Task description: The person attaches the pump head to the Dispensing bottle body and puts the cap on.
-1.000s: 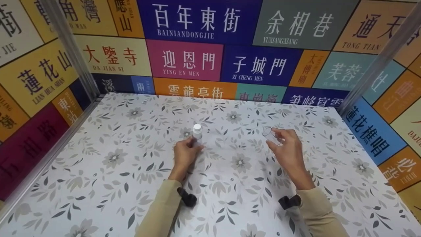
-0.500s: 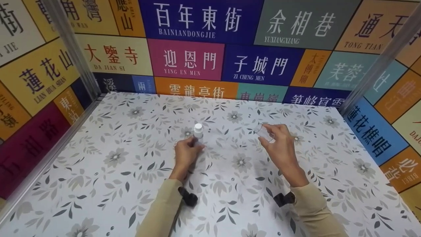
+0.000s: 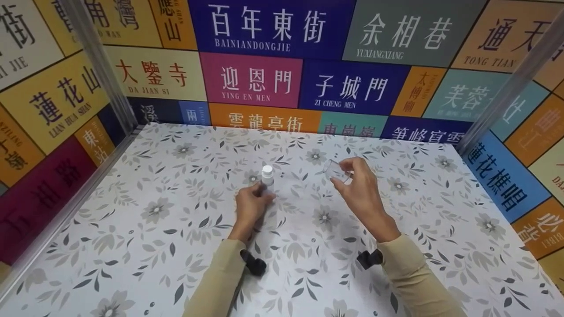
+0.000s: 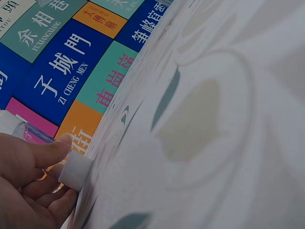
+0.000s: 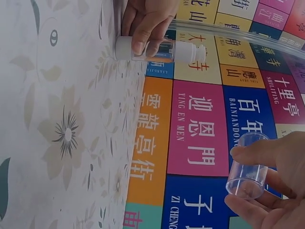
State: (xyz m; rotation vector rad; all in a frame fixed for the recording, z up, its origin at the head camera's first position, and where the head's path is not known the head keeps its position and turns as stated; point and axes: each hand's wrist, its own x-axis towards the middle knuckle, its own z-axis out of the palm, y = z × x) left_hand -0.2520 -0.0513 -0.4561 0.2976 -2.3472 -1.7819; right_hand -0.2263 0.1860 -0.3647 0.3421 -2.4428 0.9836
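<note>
A small clear bottle with a white top and white base (image 3: 267, 175) stands upright on the table. My left hand (image 3: 252, 206) grips it low down, thumb and fingers around its body. The left wrist view shows the thumb lying on the clear wall just above the white base (image 4: 75, 170). In my right hand (image 3: 365, 188), between thumb and fingers, is a clear, hollow cap (image 5: 248, 167), raised above the table to the right of the bottle. The cap is tilted, and in the right wrist view its round open rim shows. The bottle's white neck piece (image 5: 193, 52) is uncovered.
A white tabletop with grey flowers and leaves (image 3: 291, 251) spreads beneath both hands. Colourful sign-covered panels (image 3: 246, 79) rise behind and at the sides, with clear posts (image 3: 506, 83) at the corners. A black wrist camera (image 3: 369, 259) sits on each wrist.
My right hand has moved left with the clear cap, closer to the bottle and slightly farther from me. The left hand and bottle have stayed put.
</note>
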